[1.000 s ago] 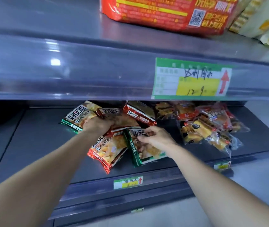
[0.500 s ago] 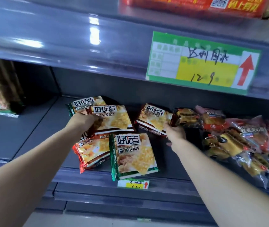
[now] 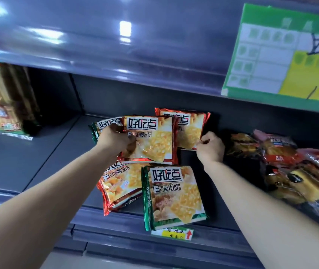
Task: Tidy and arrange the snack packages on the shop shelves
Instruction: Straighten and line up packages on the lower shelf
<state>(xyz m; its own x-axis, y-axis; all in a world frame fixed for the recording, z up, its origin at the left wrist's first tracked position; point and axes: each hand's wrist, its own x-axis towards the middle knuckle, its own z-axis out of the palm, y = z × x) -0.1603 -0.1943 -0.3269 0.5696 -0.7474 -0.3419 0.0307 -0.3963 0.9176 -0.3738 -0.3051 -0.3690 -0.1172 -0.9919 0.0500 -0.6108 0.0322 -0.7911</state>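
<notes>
Several biscuit packs lie on the grey shelf [image 3: 28, 162]. My left hand [image 3: 114, 141] grips the left edge of a red-trimmed pack [image 3: 152, 140], lifted and tilted up. Behind that hand a green-trimmed pack [image 3: 104, 125] peeks out. My right hand [image 3: 210, 147] pinches the lower right corner of another red-trimmed pack [image 3: 190, 131], which stands toward the shelf's back. Flat at the shelf front lie a red-trimmed pack [image 3: 119, 189] and a green-trimmed pack [image 3: 176, 197], whose lower edge hangs over the shelf lip.
A heap of clear-wrapped snack bags [image 3: 290, 171] fills the shelf to the right. A tall yellow pack [image 3: 1, 101] stands at the far left. The upper shelf's front rail carries a green price card [image 3: 283, 55]; a small price tag [image 3: 172, 232] sits below.
The view has moved closer. My left hand has lifted its red-trimmed pack higher. My right hand has taken the corner of the rear red-trimmed pack and raised it upright.
</notes>
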